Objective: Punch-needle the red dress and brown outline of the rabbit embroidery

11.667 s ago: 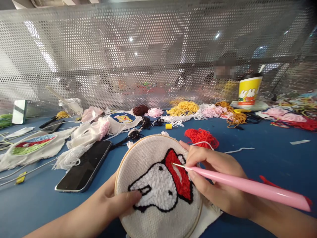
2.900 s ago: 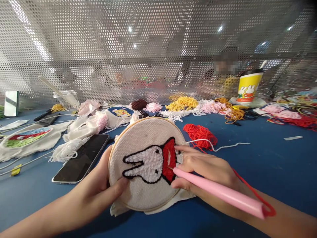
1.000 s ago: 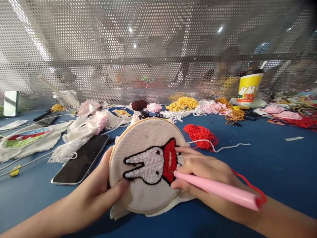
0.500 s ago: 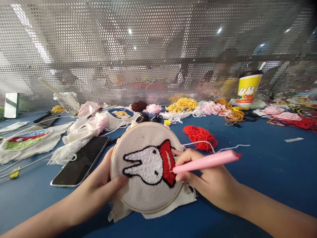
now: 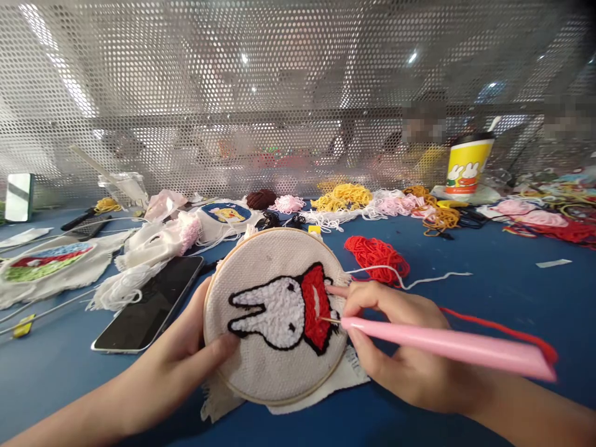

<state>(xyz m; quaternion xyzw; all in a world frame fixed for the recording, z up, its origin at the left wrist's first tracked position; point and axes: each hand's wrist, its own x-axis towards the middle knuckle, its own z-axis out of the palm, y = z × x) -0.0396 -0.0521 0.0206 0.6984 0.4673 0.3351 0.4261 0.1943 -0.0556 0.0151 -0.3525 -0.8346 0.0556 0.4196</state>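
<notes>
My left hand grips the left rim of a round embroidery hoop, thumb on top of the cloth and the other fingers behind. Stretched in the hoop is off-white fabric with a white rabbit head outlined in black, lying sideways, above a red garment with a bare pale strip in it. My right hand is closed around a pink punch needle. Its thin metal tip touches the red part near that strip. Red yarn trails from the tool's back end.
A red yarn bundle lies just behind the hoop. To the left are a black phone, white yarn and another stitched cloth. Yellow yarn and a yellow cup stand before a perforated metal screen.
The punch needle has drawn back to the right and swung lower at its rear end, showing more of its metal tip. Red yarn now shows behind it. The hoop has shifted slightly left.
</notes>
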